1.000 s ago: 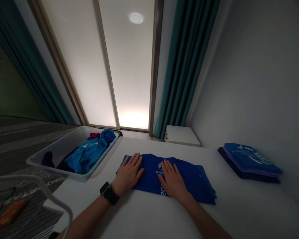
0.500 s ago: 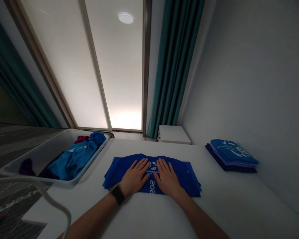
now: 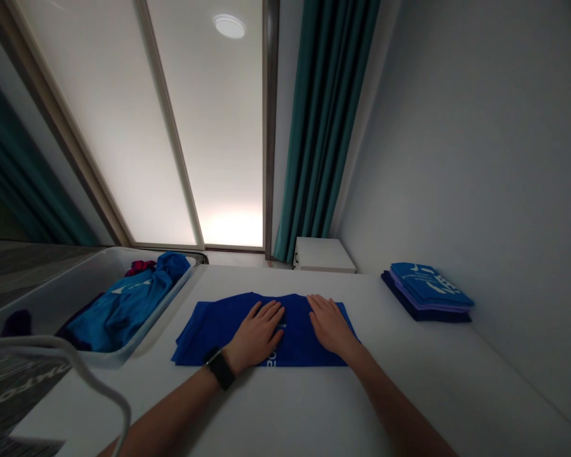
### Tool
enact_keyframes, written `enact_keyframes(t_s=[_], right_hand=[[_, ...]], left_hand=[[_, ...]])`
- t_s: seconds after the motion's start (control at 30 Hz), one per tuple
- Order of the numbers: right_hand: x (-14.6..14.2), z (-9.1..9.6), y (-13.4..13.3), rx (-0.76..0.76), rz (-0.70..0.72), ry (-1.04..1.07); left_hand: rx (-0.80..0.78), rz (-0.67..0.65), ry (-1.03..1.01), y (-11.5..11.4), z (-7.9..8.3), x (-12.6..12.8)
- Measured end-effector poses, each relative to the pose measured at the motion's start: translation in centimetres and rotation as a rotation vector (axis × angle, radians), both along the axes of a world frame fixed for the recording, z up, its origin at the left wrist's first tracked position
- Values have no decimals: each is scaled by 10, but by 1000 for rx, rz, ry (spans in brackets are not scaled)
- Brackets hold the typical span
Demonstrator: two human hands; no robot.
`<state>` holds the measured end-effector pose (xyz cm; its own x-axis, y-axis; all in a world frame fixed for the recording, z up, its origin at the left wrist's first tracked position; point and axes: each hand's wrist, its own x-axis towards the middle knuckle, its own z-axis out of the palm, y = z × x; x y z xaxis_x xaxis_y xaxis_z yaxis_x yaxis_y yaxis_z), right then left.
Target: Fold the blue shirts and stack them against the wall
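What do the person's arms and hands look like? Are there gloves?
No gloves: the left hand and right hand are bare, and no sleeves show. The left arm wears a black-strapped watch with a squarish case; the right arm has none. A pale cable crosses the left arm; I can't tell what it joins.

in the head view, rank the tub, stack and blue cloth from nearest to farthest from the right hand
1. Blue cloth, directly under the right hand
2. Stack, to its right
3. Tub, at far left, past the left hand
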<state>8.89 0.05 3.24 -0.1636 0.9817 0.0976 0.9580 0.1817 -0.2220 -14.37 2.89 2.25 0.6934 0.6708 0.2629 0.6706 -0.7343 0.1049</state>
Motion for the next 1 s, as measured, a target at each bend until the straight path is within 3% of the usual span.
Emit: enact_keyframes(t_s=[0.2, 0.47, 0.67, 1.0], right_hand=[[63, -21, -10, 81, -22, 105], [82, -44, -35, 93, 27, 108], [83, -40, -43, 61, 1, 132], [78, -29, -46, 118, -73, 320]], left_hand=[[-32, -118, -68, 16, 22, 60], [-28, -238, 10, 42, 23, 134], [-76, -263, 9, 58, 10, 148], [-72, -295, -71, 59, 5, 141]])
